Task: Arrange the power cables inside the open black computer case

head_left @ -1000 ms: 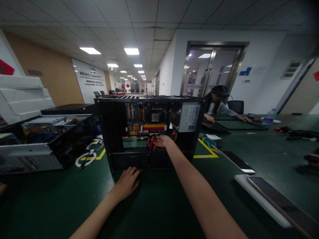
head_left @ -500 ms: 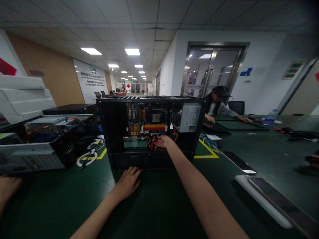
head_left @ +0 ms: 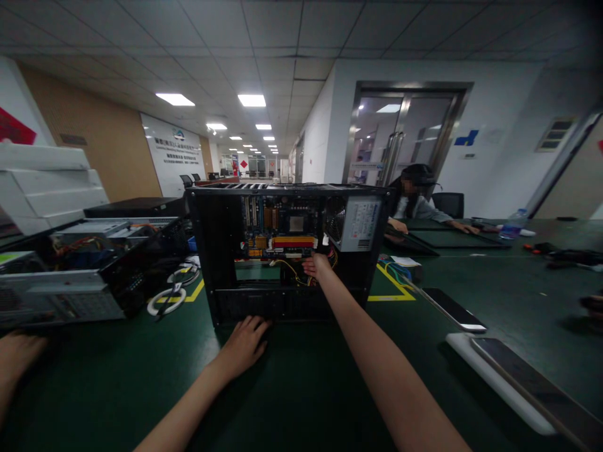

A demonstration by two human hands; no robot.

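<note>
Toward the table's point(head_left: 296, 389) far edge stands a bottle point(head_left: 513, 225), a phone point(head_left: 453, 309) lying nearer; a second case point(head_left: 61, 302) sits left. Your left hand point(head_left: 245, 344) lies palm-down, fingers apart, by the computer case point(head_left: 273, 306) before you. Your right hand point(head_left: 320, 267) reaches inside at the cables point(head_left: 309, 282); whether clamped, I can't tell. The motherboard point(head_left: 296, 224) shows.

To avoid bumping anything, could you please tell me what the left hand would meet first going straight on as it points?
The left hand would probably meet the computer case's lower panel first; whether they already touch is unclear.
</note>
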